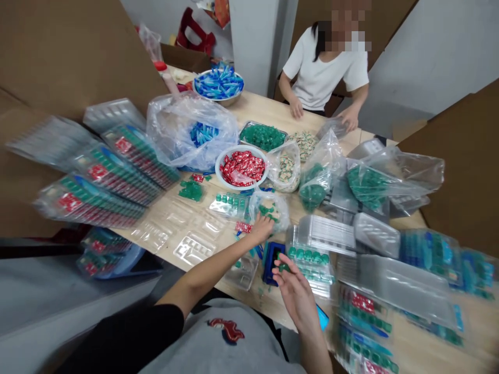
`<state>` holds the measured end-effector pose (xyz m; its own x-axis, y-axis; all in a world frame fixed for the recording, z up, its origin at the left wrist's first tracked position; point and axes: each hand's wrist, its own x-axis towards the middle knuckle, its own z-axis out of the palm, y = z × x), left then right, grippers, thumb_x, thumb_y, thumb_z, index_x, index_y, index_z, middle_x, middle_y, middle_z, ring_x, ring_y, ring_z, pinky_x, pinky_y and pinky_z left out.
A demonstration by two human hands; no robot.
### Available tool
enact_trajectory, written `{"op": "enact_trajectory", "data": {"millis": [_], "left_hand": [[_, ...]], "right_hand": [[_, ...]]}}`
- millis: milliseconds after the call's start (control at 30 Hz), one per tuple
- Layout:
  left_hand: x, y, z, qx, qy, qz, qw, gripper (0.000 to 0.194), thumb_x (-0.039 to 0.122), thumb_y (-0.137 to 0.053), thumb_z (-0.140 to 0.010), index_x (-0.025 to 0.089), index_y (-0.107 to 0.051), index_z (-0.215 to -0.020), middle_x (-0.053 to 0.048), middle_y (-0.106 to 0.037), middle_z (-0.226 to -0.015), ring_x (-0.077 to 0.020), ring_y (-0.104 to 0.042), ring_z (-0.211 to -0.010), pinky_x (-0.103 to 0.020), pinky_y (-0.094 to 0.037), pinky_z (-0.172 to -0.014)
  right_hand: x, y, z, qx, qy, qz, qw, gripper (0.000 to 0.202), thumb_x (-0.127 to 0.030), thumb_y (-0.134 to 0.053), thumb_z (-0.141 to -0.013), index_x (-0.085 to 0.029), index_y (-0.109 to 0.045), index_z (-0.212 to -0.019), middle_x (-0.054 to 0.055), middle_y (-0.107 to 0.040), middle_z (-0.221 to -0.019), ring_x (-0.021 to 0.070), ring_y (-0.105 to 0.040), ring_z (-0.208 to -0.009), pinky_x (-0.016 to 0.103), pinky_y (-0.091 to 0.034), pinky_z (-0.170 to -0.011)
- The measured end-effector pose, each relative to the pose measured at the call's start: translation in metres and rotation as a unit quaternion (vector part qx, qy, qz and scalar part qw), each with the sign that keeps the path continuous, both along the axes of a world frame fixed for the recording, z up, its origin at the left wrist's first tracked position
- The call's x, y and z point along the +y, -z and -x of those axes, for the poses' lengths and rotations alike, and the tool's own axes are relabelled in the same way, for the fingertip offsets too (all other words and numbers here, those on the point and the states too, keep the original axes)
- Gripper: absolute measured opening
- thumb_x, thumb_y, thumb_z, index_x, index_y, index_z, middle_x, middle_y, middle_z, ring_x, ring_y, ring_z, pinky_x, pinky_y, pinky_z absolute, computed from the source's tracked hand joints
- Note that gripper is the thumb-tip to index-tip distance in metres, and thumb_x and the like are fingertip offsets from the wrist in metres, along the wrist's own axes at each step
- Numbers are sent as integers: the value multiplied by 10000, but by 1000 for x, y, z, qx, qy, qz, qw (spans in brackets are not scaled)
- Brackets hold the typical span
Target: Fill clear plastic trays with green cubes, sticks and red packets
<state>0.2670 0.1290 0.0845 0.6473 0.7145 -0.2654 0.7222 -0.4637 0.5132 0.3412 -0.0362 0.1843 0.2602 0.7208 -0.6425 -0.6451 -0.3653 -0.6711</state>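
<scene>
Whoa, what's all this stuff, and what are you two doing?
One person's left hand is reaching into a small clear bag with green bits in it. Their right hand is raised, with something green at its fingers, too blurry to name. A bowl of red packets sits farther back. Filled clear packs are piled to the left. Across the table, somebody in a white top has a hand by a plastic bag.

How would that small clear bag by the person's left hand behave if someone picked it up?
The small bag would probably flop and crumple, as its film looks thin and wrinkled. It is likely light, since the green pieces inside look small. Lifted carelessly, it might spill, as its mouth appears open.
</scene>
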Motion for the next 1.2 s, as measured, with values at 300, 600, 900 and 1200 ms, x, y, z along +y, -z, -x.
{"op": "enact_trajectory", "data": {"millis": [300, 600, 900, 1200], "left_hand": [[-14, -14, 38, -82, -6, 21, 996, 392, 260, -584, -891, 154, -519, -1263, -135, -514, -1342, -289, -421, -1300, -526, -304, -1096], [-82, 8, 170, -236, 8, 103, 966, 230, 279, -458, -955, 175, -590, -1112, -50, -685, -1013, -130, -658, -924, -217, -523, -806], [-118, 55, 271, -274, 74, 127, 950, 185, 277, -530, -919, 182, -591, -1066, -38, -693, -936, -130, -667, -846, -243, -548, -763], [-128, 72, 327, -321, 157, 13, 934, 211, 132, -419, -935, 146, -556, -1095, -88, -719, -971, -152, -704, -857, -267, -577, -770]], "right_hand": [[-12, 55, 30, -92, -40, -43, 994, 425, -500, -708, -722, -191, -641, -1005, 63, -715, -873, 168, -666, -681, 306, -547, -645], [3, 150, 92, -144, -60, -129, 979, 304, -341, -758, -693, -205, -685, -954, 20, -720, -787, 156, -671, -687, 272, -557, -651], [-59, 168, 209, -199, -20, -129, 971, 181, -252, -722, -738, -264, -744, -918, 18, -720, -929, 147, -687, -831, 270, -567, -761], [-72, 164, 272, -304, 4, -117, 945, 322, -136, -717, -745, -310, -697, -1015, -25, -645, -868, 78, -616, -744, 188, -525, -694]]}}
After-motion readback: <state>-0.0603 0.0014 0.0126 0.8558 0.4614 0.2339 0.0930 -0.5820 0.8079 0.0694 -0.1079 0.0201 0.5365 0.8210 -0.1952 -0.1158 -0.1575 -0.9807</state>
